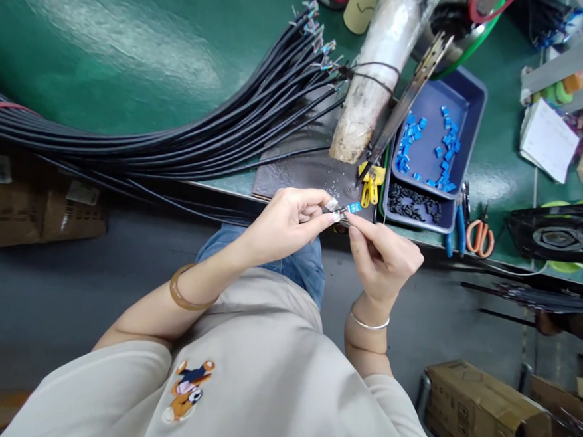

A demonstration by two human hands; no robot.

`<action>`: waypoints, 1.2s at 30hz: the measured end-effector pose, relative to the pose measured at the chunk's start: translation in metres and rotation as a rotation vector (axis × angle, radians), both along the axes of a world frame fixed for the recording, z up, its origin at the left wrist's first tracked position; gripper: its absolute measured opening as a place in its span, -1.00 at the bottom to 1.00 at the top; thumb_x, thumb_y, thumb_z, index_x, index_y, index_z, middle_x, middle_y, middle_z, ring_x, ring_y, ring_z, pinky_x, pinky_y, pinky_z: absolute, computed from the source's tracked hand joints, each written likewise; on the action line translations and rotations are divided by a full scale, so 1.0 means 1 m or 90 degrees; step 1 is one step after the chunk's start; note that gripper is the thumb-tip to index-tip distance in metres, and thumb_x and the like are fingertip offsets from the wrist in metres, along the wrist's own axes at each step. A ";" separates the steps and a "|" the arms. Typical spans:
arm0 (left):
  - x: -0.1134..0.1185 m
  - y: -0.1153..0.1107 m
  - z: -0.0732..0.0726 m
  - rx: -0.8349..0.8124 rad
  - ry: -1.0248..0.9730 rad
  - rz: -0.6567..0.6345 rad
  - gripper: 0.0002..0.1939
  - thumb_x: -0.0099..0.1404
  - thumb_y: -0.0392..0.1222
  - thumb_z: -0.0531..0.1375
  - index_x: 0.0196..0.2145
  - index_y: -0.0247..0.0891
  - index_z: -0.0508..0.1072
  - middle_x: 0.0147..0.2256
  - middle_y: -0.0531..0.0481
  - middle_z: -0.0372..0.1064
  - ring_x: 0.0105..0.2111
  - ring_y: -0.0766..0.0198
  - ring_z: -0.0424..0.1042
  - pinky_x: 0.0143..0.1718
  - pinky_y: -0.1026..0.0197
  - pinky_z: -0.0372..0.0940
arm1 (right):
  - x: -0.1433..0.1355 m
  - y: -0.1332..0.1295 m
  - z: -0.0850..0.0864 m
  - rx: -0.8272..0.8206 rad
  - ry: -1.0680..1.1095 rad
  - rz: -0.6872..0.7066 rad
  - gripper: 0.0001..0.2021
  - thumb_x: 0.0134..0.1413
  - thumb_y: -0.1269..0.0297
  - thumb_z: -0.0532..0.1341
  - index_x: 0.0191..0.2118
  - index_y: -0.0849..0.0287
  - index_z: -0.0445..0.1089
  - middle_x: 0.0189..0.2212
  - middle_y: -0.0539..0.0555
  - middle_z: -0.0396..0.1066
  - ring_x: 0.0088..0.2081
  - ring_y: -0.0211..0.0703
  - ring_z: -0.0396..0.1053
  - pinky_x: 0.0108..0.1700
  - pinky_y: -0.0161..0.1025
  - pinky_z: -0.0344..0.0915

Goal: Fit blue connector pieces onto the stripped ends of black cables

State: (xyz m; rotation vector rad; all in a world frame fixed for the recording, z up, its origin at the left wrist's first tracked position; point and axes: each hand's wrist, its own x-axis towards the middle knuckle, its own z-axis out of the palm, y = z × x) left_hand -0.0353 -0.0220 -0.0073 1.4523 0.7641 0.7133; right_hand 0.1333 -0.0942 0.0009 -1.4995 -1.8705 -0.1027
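My left hand [292,224] is closed in a pinch at the table's front edge, around the end of a black cable. Thin wires at that end [339,210] show between the two hands. My right hand [386,252] reaches in from the right, its index finger and thumb brought together at these wires. A small blue connector [354,207] lies just beyond the right fingertips; whether it is joined to the wires I cannot tell. Close by is a yellow hand tool [370,183] on the dark work mat [293,175], beside scattered white bits.
A thick bundle of black cables [167,147] runs in from the left, stripped ends up. A wrapped post [372,86] leans over the mat. Right of it stand a bin [474,112] of blue connectors, a tray of small black parts [410,205], orange-handled scissors [480,238] and a fan [562,234].
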 end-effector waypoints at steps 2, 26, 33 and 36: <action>0.001 0.000 0.000 -0.001 0.002 0.001 -0.83 0.29 -0.19 0.17 -0.39 -0.36 0.41 -0.64 0.14 0.17 -0.63 0.49 0.10 -0.58 0.37 0.02 | 0.002 0.000 -0.001 -0.001 0.031 -0.013 -0.81 0.13 0.40 0.27 -0.14 0.04 0.53 -0.59 -0.14 0.39 -0.63 -0.46 0.16 -0.49 -0.41 0.16; 0.007 0.001 -0.001 -0.036 -0.088 0.039 -0.84 0.24 -0.18 0.24 -0.37 -0.36 0.51 -0.59 0.12 0.14 -0.60 0.50 0.05 -0.61 0.37 -0.03 | 0.000 0.008 0.000 0.083 0.390 -0.077 -0.87 0.18 0.24 0.18 -0.18 0.11 0.40 -0.63 -0.17 0.20 -0.69 -0.43 0.14 -0.65 -0.39 0.02; 0.010 0.008 -0.001 -0.043 -0.094 0.020 -0.84 0.25 -0.19 0.22 -0.41 -0.36 0.45 -0.60 0.15 0.05 -0.59 0.50 -0.01 -0.59 0.36 -0.08 | -0.001 0.007 -0.004 0.091 0.193 -0.034 -0.82 0.13 0.48 0.24 -0.17 0.09 0.37 -0.17 0.01 0.57 -0.25 -0.16 0.59 -0.24 -0.21 0.55; 0.014 0.010 -0.002 -0.015 -0.098 0.046 -0.86 0.24 -0.25 0.21 -0.45 -0.34 0.40 -0.60 0.15 0.03 -0.59 0.50 -0.02 -0.59 0.36 -0.08 | 0.000 0.013 -0.010 0.086 0.095 0.010 -0.86 0.11 0.48 0.26 -0.23 0.12 0.37 -0.09 0.06 0.56 -0.14 -0.14 0.57 -0.15 -0.19 0.56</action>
